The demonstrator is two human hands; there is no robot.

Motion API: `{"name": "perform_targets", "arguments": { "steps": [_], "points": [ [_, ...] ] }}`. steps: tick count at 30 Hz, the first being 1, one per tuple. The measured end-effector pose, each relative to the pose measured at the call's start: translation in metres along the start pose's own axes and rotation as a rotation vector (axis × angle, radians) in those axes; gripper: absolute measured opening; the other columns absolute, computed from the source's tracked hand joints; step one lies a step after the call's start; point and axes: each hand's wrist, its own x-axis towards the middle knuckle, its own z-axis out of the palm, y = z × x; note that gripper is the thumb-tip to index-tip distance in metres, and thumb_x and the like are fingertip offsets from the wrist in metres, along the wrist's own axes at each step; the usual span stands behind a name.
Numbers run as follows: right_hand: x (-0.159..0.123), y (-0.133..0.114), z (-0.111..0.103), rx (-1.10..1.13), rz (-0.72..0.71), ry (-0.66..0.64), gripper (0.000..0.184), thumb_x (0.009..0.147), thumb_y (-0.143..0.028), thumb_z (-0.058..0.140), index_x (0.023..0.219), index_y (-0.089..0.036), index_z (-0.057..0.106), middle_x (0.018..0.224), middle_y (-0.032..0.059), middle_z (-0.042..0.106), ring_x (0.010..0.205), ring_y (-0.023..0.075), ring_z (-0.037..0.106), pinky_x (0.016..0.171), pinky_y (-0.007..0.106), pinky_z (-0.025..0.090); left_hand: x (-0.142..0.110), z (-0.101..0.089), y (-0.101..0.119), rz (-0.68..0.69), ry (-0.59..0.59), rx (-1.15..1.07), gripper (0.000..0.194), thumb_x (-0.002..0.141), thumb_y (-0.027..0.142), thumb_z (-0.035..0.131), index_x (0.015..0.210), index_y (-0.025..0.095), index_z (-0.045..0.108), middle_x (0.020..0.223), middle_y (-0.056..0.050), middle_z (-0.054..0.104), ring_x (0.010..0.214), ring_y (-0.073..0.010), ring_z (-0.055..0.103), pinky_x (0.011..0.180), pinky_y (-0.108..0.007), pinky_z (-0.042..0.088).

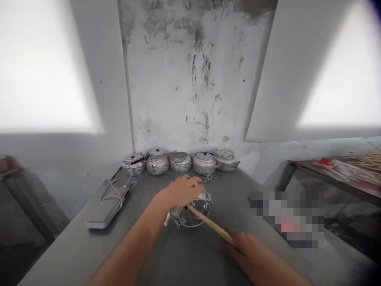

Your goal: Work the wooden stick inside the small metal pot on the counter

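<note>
My left hand (181, 190) lies over the top of a small metal pot (192, 210) tipped on its side at the desk's (184, 262) middle, my fingers (193, 182) curled round its upper wall. My right hand (250, 250), at four o'clock from the pot, is closed on a wooden stick (210, 223) whose far end reaches into the pot's mouth. Five silver pots (180, 161) line the wall at twelve o'clock; a grey case (105, 210) lies at nine.

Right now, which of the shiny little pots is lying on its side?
The pot under the left hand, the one tipped with its open mouth facing the camera and a wooden stick poking in. The five pots along the wall stand upright.
</note>
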Motion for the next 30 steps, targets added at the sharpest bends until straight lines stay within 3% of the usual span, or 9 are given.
{"name": "perform_targets", "arguments": {
  "steps": [2,4,6,10,19,30],
  "points": [
    [0.009,-0.008,0.000,0.088,-0.005,-0.090,0.025,0.100,-0.027,0.045,0.087,-0.019,0.066,0.091,0.0096,0.074,0.090,0.0265,0.071,0.077,0.033,0.050,0.001,-0.002,0.003,-0.009,0.010,-0.038,0.028,0.104,0.025,0.042,0.122,0.029,0.063,0.150,-0.003,0.050,0.133,-0.0297,0.046,0.108,-0.048,0.040],
    [0.017,-0.016,0.001,0.199,0.025,-0.194,0.025,0.100,-0.031,0.042,0.089,-0.019,0.061,0.086,0.0071,0.069,0.076,0.0232,0.070,0.062,0.030,0.052,0.001,-0.002,0.004,-0.037,0.016,-0.091,0.030,0.105,0.032,0.041,0.124,0.032,0.063,0.148,-0.002,0.053,0.133,-0.0296,0.047,0.108,-0.047,0.040],
    [0.024,-0.023,0.002,0.324,0.090,-0.292,0.025,0.101,-0.036,0.039,0.091,-0.019,0.055,0.079,0.0018,0.060,0.055,0.0158,0.060,0.042,0.025,0.046,0.002,-0.001,0.003,-0.091,0.027,-0.155,0.036,0.106,0.044,0.038,0.131,0.032,0.061,0.144,-0.003,0.056,0.130,-0.0294,0.050,0.107,-0.046,0.042],
    [0.035,-0.032,0.004,0.537,0.183,-0.393,0.024,0.102,-0.036,0.037,0.088,-0.020,0.048,0.074,-0.0036,0.052,0.045,0.0057,0.043,0.034,0.016,0.039,0.003,0.001,-0.001,-0.190,0.040,-0.262,0.055,0.103,0.063,0.034,0.143,0.031,0.054,0.140,-0.006,0.058,0.128,-0.0285,0.054,0.105,-0.042,0.046],
    [0.033,-0.017,0.020,0.796,0.231,-0.445,0.042,0.107,-0.048,0.021,0.085,-0.022,0.046,0.057,-0.0099,0.040,0.033,0.0041,0.029,0.026,0.012,0.027,0.006,-0.004,0.015,-0.237,0.019,-0.351,0.046,0.103,0.056,0.044,0.137,0.030,0.062,0.139,-0.004,0.059,0.125,-0.0266,0.055,0.107,-0.038,0.043],
    [0.032,-0.015,0.016,0.919,0.269,-0.501,0.042,0.108,-0.044,0.025,0.080,-0.022,0.047,0.054,-0.0100,0.038,0.034,0.0043,0.029,0.025,0.012,0.032,0.008,-0.007,0.019,-0.256,0.017,-0.348,0.044,0.106,0.053,0.040,0.135,0.030,0.062,0.144,-0.001,0.057,0.131,-0.0271,0.051,0.110,-0.037,0.040]
  ]
}}
